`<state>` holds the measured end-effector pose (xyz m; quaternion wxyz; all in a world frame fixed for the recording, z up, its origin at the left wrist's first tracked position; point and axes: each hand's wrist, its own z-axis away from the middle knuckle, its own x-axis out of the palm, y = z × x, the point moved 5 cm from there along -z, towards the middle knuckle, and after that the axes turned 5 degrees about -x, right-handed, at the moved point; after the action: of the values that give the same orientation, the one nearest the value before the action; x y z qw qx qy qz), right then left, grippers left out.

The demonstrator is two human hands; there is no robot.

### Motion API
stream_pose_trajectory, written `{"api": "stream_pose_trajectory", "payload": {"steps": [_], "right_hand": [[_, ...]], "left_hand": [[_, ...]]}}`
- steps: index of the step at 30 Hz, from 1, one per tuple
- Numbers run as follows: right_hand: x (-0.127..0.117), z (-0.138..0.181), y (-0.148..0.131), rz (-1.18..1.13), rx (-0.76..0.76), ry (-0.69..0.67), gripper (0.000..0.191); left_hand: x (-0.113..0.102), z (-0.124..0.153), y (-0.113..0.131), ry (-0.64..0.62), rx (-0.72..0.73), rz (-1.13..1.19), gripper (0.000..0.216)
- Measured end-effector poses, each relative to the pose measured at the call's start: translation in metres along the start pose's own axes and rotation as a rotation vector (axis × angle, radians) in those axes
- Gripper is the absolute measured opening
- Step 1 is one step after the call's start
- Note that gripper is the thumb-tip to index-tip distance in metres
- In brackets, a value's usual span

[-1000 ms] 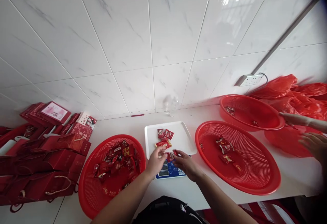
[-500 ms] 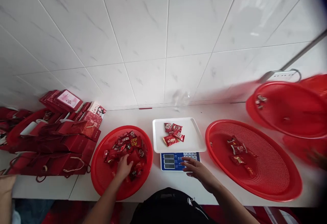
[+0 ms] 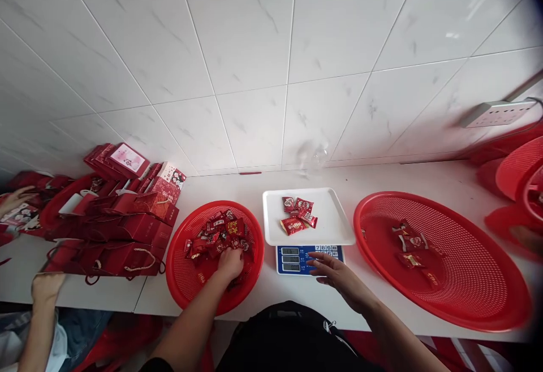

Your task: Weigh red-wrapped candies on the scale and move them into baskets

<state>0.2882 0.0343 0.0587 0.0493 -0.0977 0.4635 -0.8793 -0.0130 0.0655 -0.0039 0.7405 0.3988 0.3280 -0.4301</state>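
My left hand (image 3: 231,263) is down in a round red plastic basket (image 3: 176,267), its fingers curled in among red-wrapped snack packets (image 3: 218,228); what they grip is hidden. Just over the blue keypad and display panel of a digital scale (image 3: 291,260) hovers my right hand (image 3: 339,281), fingers apart and holding nothing. On the scale's white tray (image 3: 333,219) several small red packets (image 3: 299,216) lie in a loose cluster.
At right stands a larger red basket (image 3: 479,270) with a few packets; more red baskets (image 3: 515,174) lie beyond. Red gift boxes (image 3: 114,225) with cord handles crowd the left, where a co-worker's hand (image 3: 47,286) touches one. A power strip (image 3: 496,113) is on the wall.
The view has swung a little to the right. My left hand has closed its fingers deeper among the packets. A co-worker's arms show more at left. The tray's packets stay the same.
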Motion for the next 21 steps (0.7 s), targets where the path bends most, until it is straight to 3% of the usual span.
{"api": "stream_pose_trajectory", "payload": {"steps": [4, 9, 15, 17, 19, 21], "right_hand": [[-0.008, 0.006, 0.003, 0.03, 0.011, 0.023, 0.051], [-0.014, 0.013, 0.006, 0.038, 0.019, 0.054, 0.052], [-0.011, 0.01, -0.005, 0.039, -0.026, 0.044, 0.051], [-0.028, 0.017, -0.026, -0.022, -0.114, 0.067, 0.051], [-0.067, 0.04, -0.057, -0.086, -0.313, 0.182, 0.049], [-0.125, 0.086, -0.093, -0.047, -0.633, 0.453, 0.046]], "left_hand": [[-0.009, -0.002, -0.008, -0.007, -0.086, -0.035, 0.013], [-0.043, -0.017, -0.012, 0.225, -0.141, -0.1, 0.034], [-0.053, -0.028, -0.027, 0.221, -0.145, -0.091, 0.033], [-0.056, -0.025, -0.035, 0.265, -0.142, 0.081, 0.03], [-0.056, -0.02, -0.043, 0.257, -0.154, 0.419, 0.025], [-0.051, -0.011, -0.046, 0.165, -0.192, 0.793, 0.025]]}}
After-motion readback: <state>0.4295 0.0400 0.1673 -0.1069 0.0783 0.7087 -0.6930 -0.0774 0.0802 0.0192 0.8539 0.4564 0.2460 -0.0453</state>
